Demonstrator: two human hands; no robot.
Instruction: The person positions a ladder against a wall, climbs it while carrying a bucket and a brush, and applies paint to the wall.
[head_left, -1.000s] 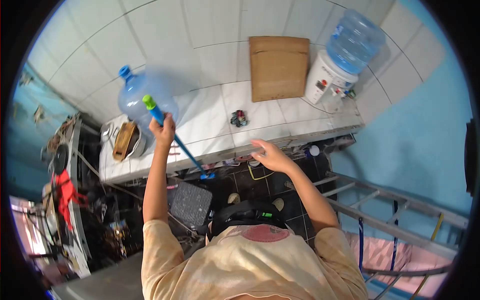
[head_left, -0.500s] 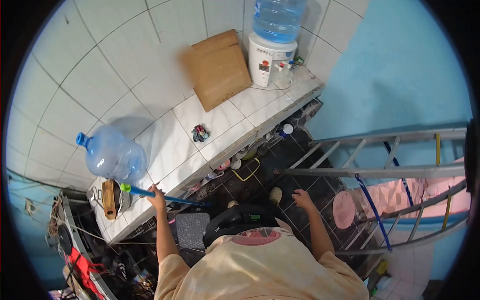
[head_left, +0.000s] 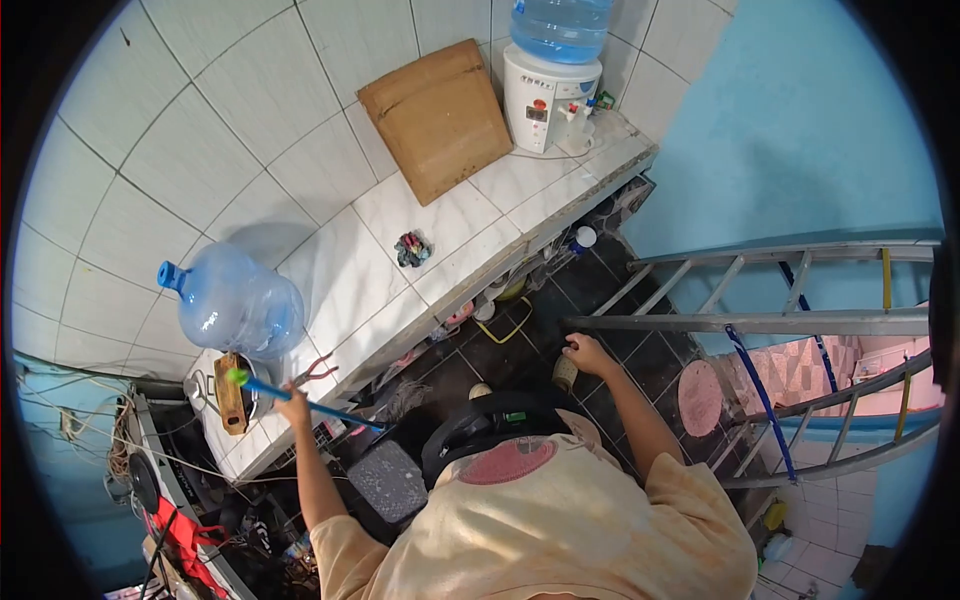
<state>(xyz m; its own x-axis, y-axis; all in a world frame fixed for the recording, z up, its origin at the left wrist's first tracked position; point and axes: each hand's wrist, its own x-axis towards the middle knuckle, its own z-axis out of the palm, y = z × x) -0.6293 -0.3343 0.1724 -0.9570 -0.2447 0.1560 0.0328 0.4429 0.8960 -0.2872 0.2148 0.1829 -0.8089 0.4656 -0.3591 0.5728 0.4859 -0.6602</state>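
Observation:
My left hand [head_left: 292, 404] is closed round a long blue pole [head_left: 337, 411] with a bright green end cap. The pole slants across the front edge of the tiled counter, its far end down by the dark floor. A thin, reddish forked shape [head_left: 318, 371] juts from this hand over the counter; I cannot tell what it is. My right hand [head_left: 588, 354] hangs over the dark floor tiles near the ladder, fingers curled in, with nothing showing in it. On the counter lies a crumpled, multicoloured cloth [head_left: 411, 249].
A large blue water bottle [head_left: 240, 303] stands on the counter [head_left: 375, 295], near a pot [head_left: 207, 393] and a wooden piece [head_left: 229, 398]. Farther back are a brown board [head_left: 437, 122] and a water dispenser [head_left: 545, 100]. A metal ladder [head_left: 760, 322] spans the right side. Cables and clutter fill the left.
My left hand and the pole have shifted slightly left and toward me. My right hand has moved up and left, its fingers now curled. The view has turned a little.

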